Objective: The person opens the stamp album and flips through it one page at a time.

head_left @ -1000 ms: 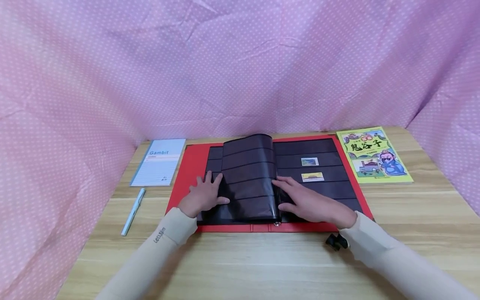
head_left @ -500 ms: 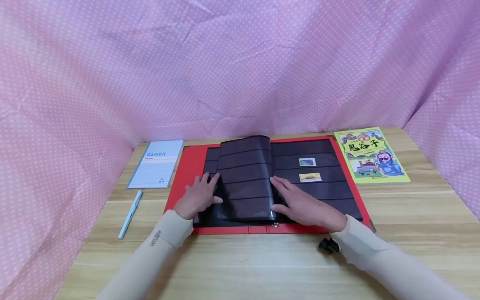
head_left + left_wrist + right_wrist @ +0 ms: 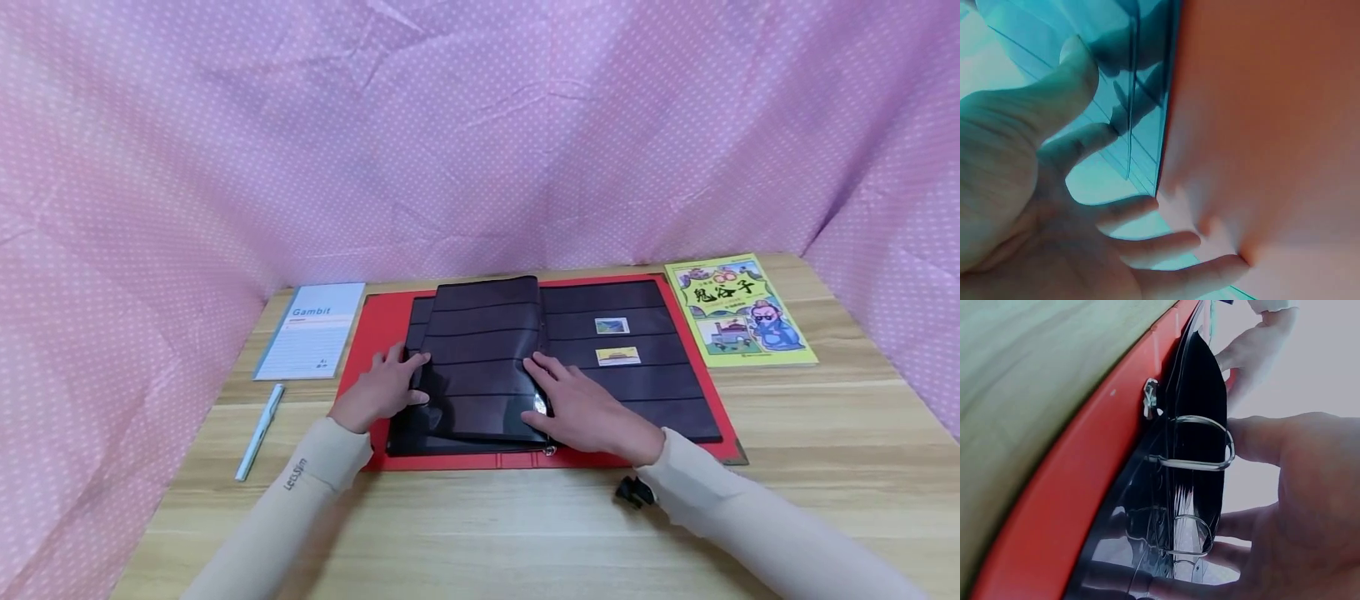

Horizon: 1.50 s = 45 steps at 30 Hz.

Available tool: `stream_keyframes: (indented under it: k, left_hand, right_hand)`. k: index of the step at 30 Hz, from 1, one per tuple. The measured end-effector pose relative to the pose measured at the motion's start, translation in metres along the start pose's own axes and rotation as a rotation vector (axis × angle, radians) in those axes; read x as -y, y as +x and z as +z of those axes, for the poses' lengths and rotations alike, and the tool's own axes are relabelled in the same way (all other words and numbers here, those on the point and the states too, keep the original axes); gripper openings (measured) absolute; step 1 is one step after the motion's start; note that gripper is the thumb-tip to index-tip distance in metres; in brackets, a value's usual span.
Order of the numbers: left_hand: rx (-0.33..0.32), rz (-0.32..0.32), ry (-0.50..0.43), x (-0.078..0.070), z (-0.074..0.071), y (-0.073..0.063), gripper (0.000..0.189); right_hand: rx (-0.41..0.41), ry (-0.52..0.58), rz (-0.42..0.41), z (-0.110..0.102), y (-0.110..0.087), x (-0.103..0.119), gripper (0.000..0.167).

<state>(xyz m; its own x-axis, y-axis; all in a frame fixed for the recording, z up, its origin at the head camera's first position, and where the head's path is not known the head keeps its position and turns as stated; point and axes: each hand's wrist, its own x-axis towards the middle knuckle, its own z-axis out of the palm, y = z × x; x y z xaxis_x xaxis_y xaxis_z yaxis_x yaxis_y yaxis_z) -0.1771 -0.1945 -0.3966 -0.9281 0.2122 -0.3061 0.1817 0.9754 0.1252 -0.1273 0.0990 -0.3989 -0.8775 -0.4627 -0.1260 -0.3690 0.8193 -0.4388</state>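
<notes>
A red ring-bound stamp album (image 3: 390,312) lies open on the table with black strip-pocket pages. A black page (image 3: 480,375) lies over the left side, its bound edge bulging near the rings. My left hand (image 3: 378,390) rests spread at that page's outer edge; in the left wrist view some fingertips touch the red cover (image 3: 1272,125). My right hand (image 3: 588,408) presses straight fingers on the page beside the metal rings (image 3: 1197,465). Right of it, two stamps, one blue-green (image 3: 612,326) and one yellow (image 3: 618,357), sit in the right page's pockets.
A Gambit notepad (image 3: 307,333) and a light-blue pen (image 3: 259,432) lie left of the album. A yellow comic-style book (image 3: 742,312) lies at its right. Pink dotted cloth (image 3: 480,142) hangs behind the wooden table (image 3: 480,533).
The bulging page has sunk flatter toward the left. My right hand has slid left onto the page's bound edge, and my left hand has shifted slightly left.
</notes>
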Motion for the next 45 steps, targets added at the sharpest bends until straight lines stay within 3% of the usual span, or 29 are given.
stream_keyframes:
  k: [6, 20, 28, 35, 40, 45]
  left_hand:
    - [0.049, 0.008, -0.048, 0.004, -0.004, -0.005, 0.071]
    - [0.055, 0.065, -0.002, 0.002, -0.011, -0.006, 0.073]
    - [0.108, 0.03, -0.006, 0.003, -0.01, -0.006, 0.083]
    - [0.054, 0.079, 0.006, 0.008, -0.002, -0.008, 0.072]
    - [0.049, 0.062, -0.016, 0.007, 0.002, -0.009, 0.082]
    - [0.062, 0.026, -0.017, 0.006, 0.0, -0.011, 0.088]
  right_hand:
    - [0.008, -0.021, 0.012, -0.003, 0.002, 0.002, 0.077]
    - [0.002, -0.041, 0.07, -0.004, 0.005, 0.007, 0.074]
    - [0.004, -0.037, 0.06, 0.0, 0.005, 0.009, 0.073]
    - [0.034, -0.086, 0.04, 0.009, 0.009, 0.012, 0.068]
    - [0.039, -0.026, 0.021, 0.005, 0.005, 0.01, 0.068]
    - [-0.029, 0.085, -0.001, -0.004, -0.013, -0.005, 0.069]
